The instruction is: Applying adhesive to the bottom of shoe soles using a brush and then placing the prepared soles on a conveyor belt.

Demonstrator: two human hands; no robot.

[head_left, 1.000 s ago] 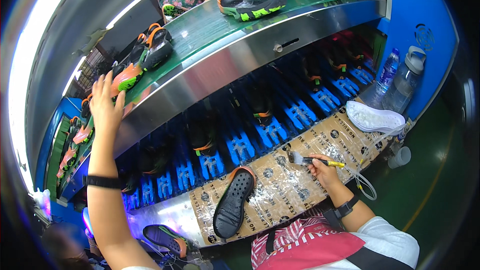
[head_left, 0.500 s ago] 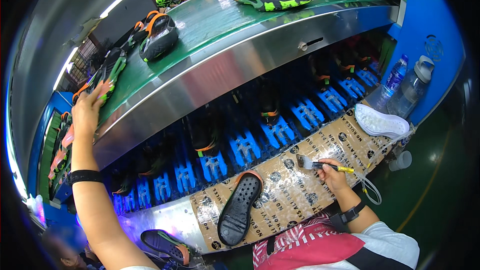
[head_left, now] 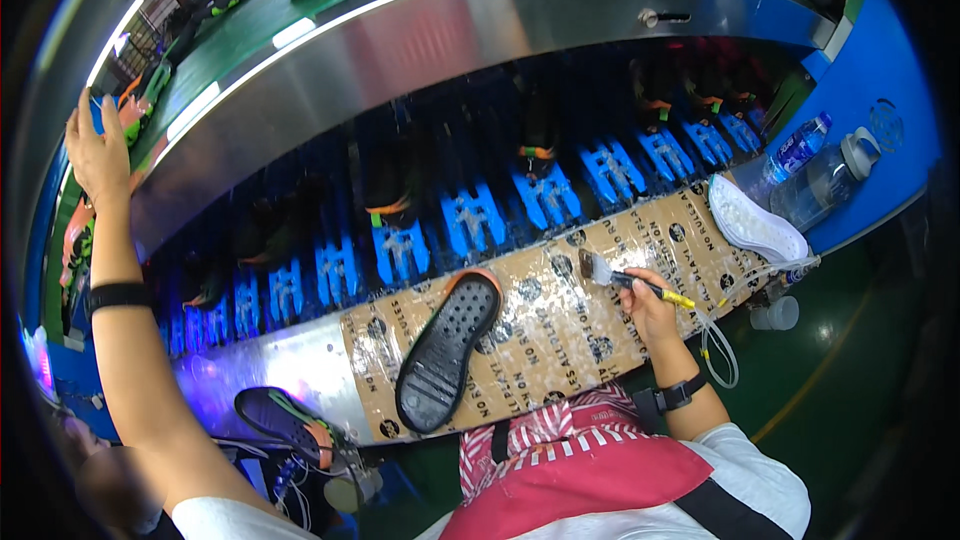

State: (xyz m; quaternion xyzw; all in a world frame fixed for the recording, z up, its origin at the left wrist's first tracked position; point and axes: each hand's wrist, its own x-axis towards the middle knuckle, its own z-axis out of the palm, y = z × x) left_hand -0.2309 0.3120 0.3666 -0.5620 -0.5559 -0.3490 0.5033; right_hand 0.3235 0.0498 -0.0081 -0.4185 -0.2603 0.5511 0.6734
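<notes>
While right hand (head_left: 648,314) holds brush (head_left: 603,271) in narrow grip, black sole (head_left: 450,350) lies to its left on tabletop (head_left: 285,368), between both hands yet nearer right; long axis slants from near edge, orange-rimmed end toward far edge. Left hand (head_left: 100,165), fingers spread wide, seemingly empty, hangs beside orange-green shoe (head_left: 141,108) at left end of conveyor (head_left: 240,35); contact cannot be told.

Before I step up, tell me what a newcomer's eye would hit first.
Likely the bright blue forked pieces in a row below the green belt. Next, the black perforated sole on the brown covering, lower centre. Then the brush in the grip of the right hand, right of centre, and the left hand spread open at far left.
</notes>
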